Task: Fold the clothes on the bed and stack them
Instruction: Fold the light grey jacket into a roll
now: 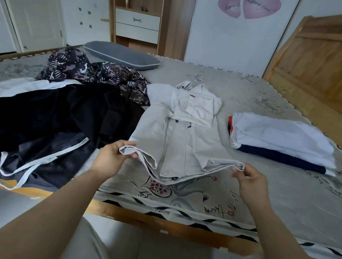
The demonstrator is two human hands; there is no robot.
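A person stands at the foot edge of a bed [285,206] covered with a grey printed mattress cover, seen from a head-worn camera looking down at both bare forearms. A pale grey buttoned cotton shirt [178,134] lies lengthwise on the bed, its sleeves folded in over the chest and its collar at the far end. The left hand [112,156] pinches the near left corner of the shirt's hem, thumb on top and fingers curled beneath the layered fabric. The right hand [249,178] pinches the near right corner of the same hem between thumb and fingertips. Between the two hands the hem is lifted slightly off the bed and sags in a shallow curve.

Just left of the left hand's fingers sprawls a heap of black garments with white trim strips [45,123], reaching over the bed's edge. Beyond that heap lies a crumpled dark patterned fabric with white marks [91,71], and farther still a grey oblong pillow [121,55]. To the right of the right hand's fingers, and farther away on the bed, sits a neat stack of folded clothes, white on top with navy and an orange edge below [279,139]. A wooden headboard [327,62] rises at the right. On the far wall stand a wooden shelf unit with white drawers [137,23] and two pink heart stickers [250,6].
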